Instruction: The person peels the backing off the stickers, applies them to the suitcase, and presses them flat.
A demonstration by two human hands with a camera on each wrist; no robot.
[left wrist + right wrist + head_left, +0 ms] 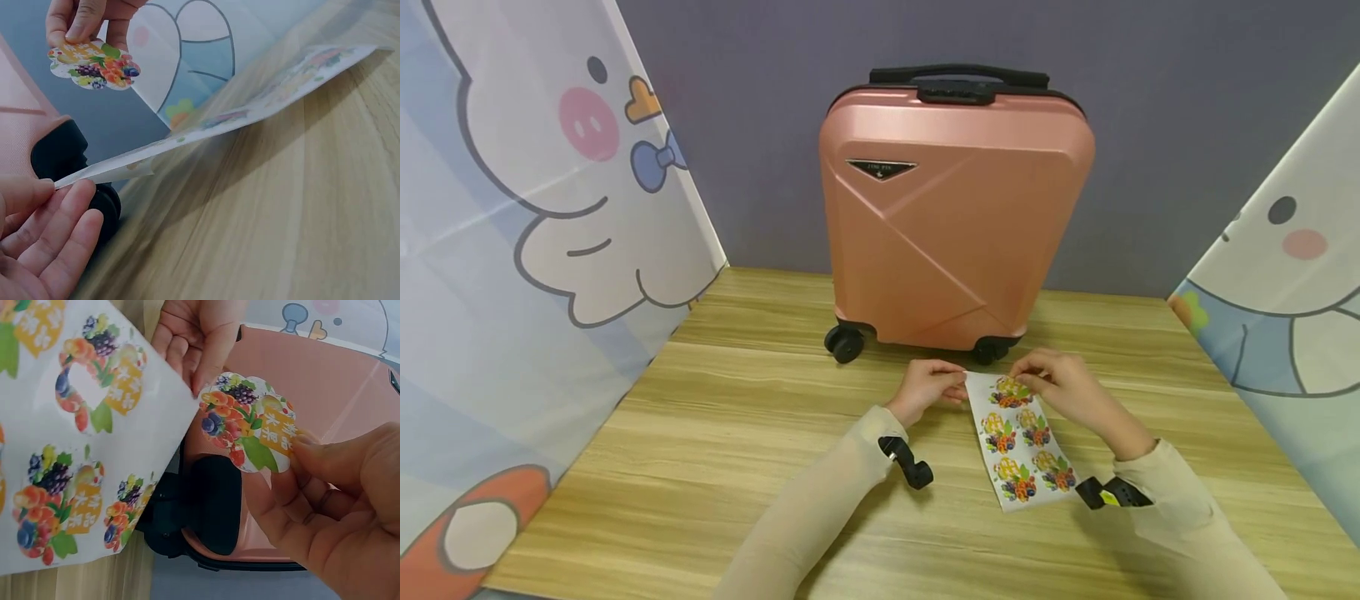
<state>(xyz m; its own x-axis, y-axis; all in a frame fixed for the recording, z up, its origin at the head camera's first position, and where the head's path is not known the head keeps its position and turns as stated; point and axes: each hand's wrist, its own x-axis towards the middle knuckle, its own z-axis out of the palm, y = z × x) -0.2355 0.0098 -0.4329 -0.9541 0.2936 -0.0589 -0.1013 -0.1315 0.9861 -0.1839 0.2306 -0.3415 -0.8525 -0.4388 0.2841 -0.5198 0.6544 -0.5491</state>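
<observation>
Plainly, the right grip (1063, 387) was closed, thumb against fingers, on a scalloped fruit sticker (247, 422), apart from the sheet and showing white characters on orange. Opposite, the left grip (928, 387) pinched a corner of the white sticker sheet (165, 406), which stretched away from those fingertips, raised over the wood-grain bench (737, 417), and lay nearer the wearer than the right grip. More fruit designs covered the sheet, one with a blank white patch in its middle. Beyond both grips a pink hard-shell suitcase (955, 225) stood upright, one black caster (990, 352) just past the gap between them.
</observation>
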